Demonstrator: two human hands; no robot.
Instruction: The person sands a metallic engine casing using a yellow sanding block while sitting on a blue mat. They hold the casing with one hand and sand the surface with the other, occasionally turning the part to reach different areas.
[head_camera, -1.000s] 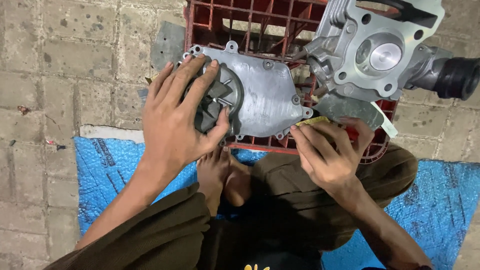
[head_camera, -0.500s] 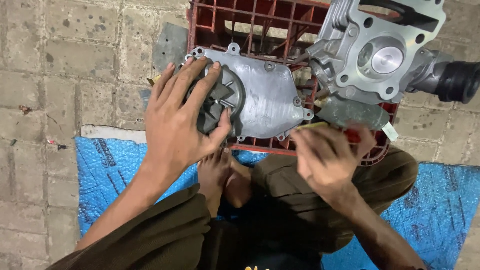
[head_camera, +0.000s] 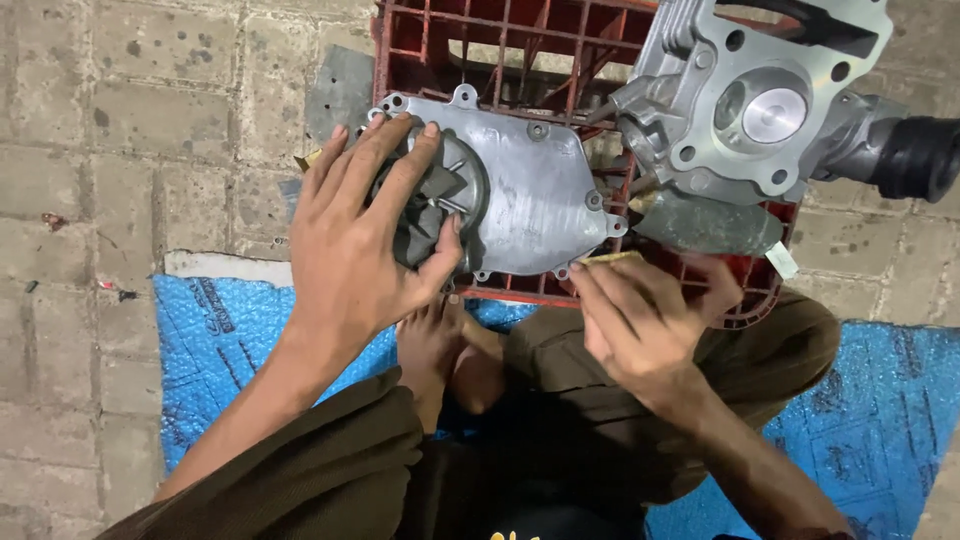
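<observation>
A grey metal engine cover (head_camera: 530, 205) lies on a red plastic crate (head_camera: 480, 45). My left hand (head_camera: 365, 235) rests flat on the cover's left part, fingers spread over its round finned hub (head_camera: 440, 200), thumb hooked at the lower edge. My right hand (head_camera: 640, 320) is at the cover's lower right corner, fingers closed on a small yellowish folded piece (head_camera: 610, 260), which looks like sandpaper, pressed at the cover's edge.
A silver engine cylinder block (head_camera: 760, 100) with a black rubber tube (head_camera: 920, 155) sits on the crate at the right. A grey flat piece (head_camera: 705, 225) lies below it. Blue bubble sheet (head_camera: 215, 340) covers the brick floor (head_camera: 120, 120). My bare foot (head_camera: 430, 350) is between my knees.
My right hand has shifted slightly along the cover's lower right edge with the yellowish piece. My left hand stays on the hub.
</observation>
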